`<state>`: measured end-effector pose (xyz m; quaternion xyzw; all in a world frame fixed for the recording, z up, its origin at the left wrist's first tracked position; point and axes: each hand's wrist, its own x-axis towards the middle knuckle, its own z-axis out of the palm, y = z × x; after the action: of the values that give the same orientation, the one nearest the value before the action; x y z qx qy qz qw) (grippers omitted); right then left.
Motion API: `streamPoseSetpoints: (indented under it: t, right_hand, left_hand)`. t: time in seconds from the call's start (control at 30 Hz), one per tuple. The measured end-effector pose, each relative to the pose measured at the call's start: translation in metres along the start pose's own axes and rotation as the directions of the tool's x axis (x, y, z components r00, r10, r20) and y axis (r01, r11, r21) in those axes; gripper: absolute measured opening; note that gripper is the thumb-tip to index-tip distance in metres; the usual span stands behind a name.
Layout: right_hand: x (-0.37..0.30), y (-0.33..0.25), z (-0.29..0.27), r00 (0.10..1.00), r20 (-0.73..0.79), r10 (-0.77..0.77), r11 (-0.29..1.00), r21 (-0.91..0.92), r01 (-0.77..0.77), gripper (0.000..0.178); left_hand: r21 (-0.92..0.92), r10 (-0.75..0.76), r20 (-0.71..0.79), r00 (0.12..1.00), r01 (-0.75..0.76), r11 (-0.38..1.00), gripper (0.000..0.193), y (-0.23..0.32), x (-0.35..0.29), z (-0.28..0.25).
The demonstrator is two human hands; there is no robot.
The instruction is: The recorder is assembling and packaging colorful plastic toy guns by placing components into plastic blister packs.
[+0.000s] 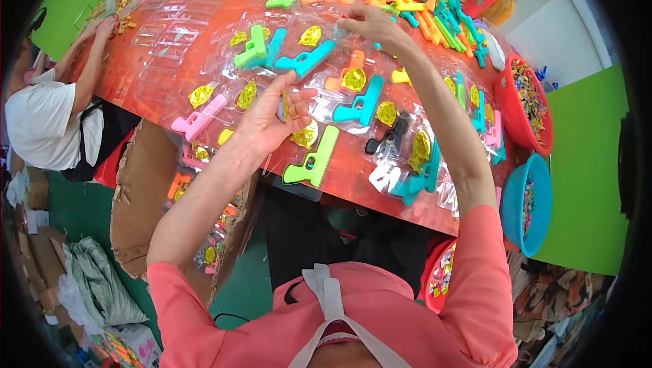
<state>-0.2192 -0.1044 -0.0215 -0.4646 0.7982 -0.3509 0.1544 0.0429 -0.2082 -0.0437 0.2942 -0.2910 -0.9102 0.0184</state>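
My left hand (pixel 272 117) is palm up over the near part of the table, its fingers curled around a thin yellow piece (pixel 285 104) seen edge-on. My right hand (pixel 373 25) reaches farther out, thumb and fingers pinched at a small item too hidden to name. Around both hands lie toy pistols in clear plastic blister trays: a lime green pistol (pixel 314 159), a teal pistol (pixel 362 102), a pink pistol (pixel 198 118) and a black pistol (pixel 392 134). Crumpled-looking yellow translucent pieces, such as one yellow piece (pixel 310 35), sit beside them.
Loose toy pistols form a pile (pixel 435 5) at the far side. A red basin (pixel 526 103) and a blue basin (pixel 526 205) with small pieces stand at right. An open cardboard box (pixel 142 198) is below the left edge. Another person (pixel 51 120) works at far left.
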Motion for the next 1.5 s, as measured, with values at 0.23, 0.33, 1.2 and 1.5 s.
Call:
streamPoseSetpoints:
  t: [0.23,0.33,1.2,1.5]
  right_hand:
    - [-0.008,0.011,-0.002,0.993,-0.032,0.113,0.981,0.163,-0.107,0.026]
    - [-0.022,-0.001,-0.004,0.994,0.010,0.105,0.975,0.194,-0.105,0.025]
    - [-0.067,0.013,-0.009,0.961,-0.272,0.040,0.913,0.400,0.075,0.020]
    - [-0.074,0.022,-0.002,0.986,-0.122,0.111,0.960,0.269,-0.075,0.022]
  left_hand:
    - [0.133,0.033,0.070,0.997,-0.042,0.990,0.021,0.004,0.016,-0.007]
    - [0.178,0.046,0.011,0.999,-0.047,0.983,0.018,0.008,0.013,-0.005]
    - [0.212,0.079,0.038,0.996,-0.085,0.973,0.013,-0.047,-0.138,-0.059]
    - [0.201,0.144,0.046,0.989,-0.150,0.968,0.015,-0.048,-0.121,-0.059]
